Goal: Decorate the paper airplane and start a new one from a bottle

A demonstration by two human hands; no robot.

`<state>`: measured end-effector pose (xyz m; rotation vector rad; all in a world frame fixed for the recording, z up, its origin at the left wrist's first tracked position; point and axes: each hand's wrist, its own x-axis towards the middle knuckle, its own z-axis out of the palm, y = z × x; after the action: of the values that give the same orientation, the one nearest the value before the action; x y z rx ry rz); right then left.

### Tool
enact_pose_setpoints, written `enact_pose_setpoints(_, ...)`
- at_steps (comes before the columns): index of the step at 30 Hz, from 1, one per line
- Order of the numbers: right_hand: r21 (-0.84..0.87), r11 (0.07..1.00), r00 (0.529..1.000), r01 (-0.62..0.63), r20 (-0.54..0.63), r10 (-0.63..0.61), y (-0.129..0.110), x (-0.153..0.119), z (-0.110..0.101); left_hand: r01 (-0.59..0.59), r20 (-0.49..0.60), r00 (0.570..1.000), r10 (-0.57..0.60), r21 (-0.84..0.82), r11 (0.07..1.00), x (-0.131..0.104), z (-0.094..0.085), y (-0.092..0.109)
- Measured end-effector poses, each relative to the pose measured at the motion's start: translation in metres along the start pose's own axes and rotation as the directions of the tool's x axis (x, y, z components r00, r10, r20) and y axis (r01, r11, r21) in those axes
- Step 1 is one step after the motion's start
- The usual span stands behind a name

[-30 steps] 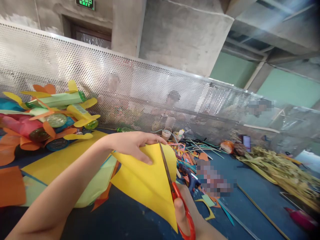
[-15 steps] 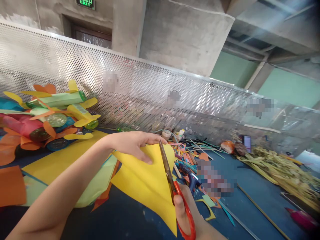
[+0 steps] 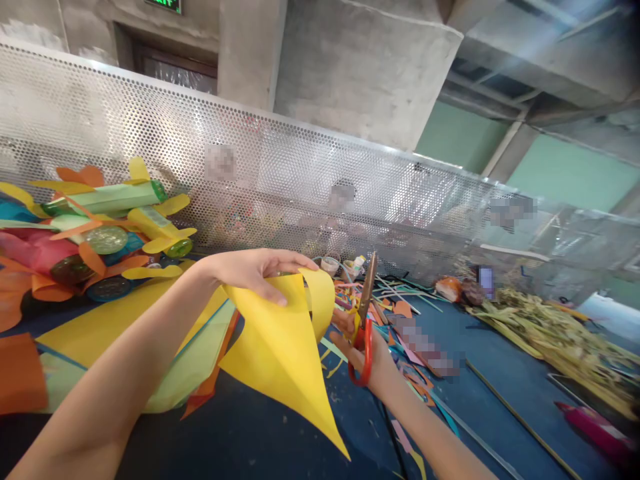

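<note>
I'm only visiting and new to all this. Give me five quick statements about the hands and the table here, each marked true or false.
1. The left hand holds yellow paper. True.
2. The right hand is bare of any tool. False: it holds red-handled scissors.
3. A heap of pale dry leaves lies at the right of the picture. True.
4. The scissor blades are cutting into the yellow paper. False: they are apart from it, pointing upward in the picture.
5. Bottles with coloured paper pieces lie at the left of the picture. True.
</note>
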<state>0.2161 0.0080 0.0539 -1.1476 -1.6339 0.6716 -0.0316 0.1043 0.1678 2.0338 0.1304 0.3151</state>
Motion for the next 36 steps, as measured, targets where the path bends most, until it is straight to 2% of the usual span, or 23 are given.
enact_pose_setpoints(4, 0.233, 0.972, 0.99, -0.031, 0.14, -0.002, 0.008, 0.002, 0.005, 0.037, -0.003, 0.999, -0.037, -0.039, 0.999, -0.003, -0.008, -0.006)
enact_pose_setpoints(7, 0.28, 0.956, 0.975, -0.081, 0.219, 0.018, 0.009, -0.002, 0.008, 0.063, -0.021, 0.998, -0.064, -0.044, 0.997, -0.004, -0.013, -0.013)
enact_pose_setpoints(10, 0.254, 0.961, 0.975, -0.11, 0.213, 0.055, 0.013, -0.003, 0.01, 0.075, -0.051, 0.996, -0.074, 0.017, 0.997, -0.006, -0.018, -0.017)
enact_pose_setpoints(13, 0.136, 0.989, 0.99, -0.06, 0.134, 0.041, 0.021, 0.0, 0.009, 0.11, -0.114, 0.989, -0.091, 0.17, 0.979, -0.009, -0.024, -0.018)
enact_pose_setpoints(15, -0.015, 0.999, 0.998, -0.046, 0.051, 0.047, 0.027, 0.005, 0.003, 0.18, -0.195, 0.972, -0.128, 0.277, 0.944, -0.012, -0.029, -0.021)
enact_pose_setpoints(18, -0.29, 0.954, 0.993, -0.072, -0.113, 0.04, 0.036, 0.015, -0.01, 0.319, -0.359, 0.916, -0.18, 0.377, 0.87, -0.015, -0.038, -0.027)
enact_pose_setpoints(21, -0.368, 0.923, 0.979, -0.11, -0.199, 0.037, 0.052, 0.023, -0.024, 0.374, -0.486, 0.862, -0.144, 0.418, 0.828, -0.015, -0.043, -0.034)
enact_pose_setpoints(24, -0.414, 0.902, 0.977, -0.122, -0.21, 0.036, 0.068, 0.025, -0.031, 0.321, -0.535, 0.843, -0.057, 0.415, 0.851, -0.011, -0.045, -0.039)
enact_pose_setpoints(28, -0.573, 0.797, 0.971, -0.191, -0.228, 0.069, 0.076, 0.02, -0.028, 0.157, -0.606, 0.792, 0.074, 0.319, 0.935, -0.004, -0.042, -0.041)
enact_pose_setpoints(31, -0.658, 0.736, 0.977, -0.157, -0.214, 0.017, 0.068, 0.016, -0.023, 0.061, -0.641, 0.763, 0.083, 0.199, 0.978, 0.0, -0.039, -0.042)
enact_pose_setpoints(34, -0.728, 0.676, 0.986, -0.111, -0.163, -0.014, 0.053, 0.013, -0.019, 0.045, -0.673, 0.737, 0.062, 0.141, 0.989, 0.002, -0.038, -0.043)
enact_pose_setpoints(36, -0.8, 0.584, 0.988, -0.138, -0.155, 0.021, 0.042, 0.011, -0.016, 0.058, -0.73, 0.68, 0.066, 0.144, 0.988, 0.002, -0.039, -0.043)
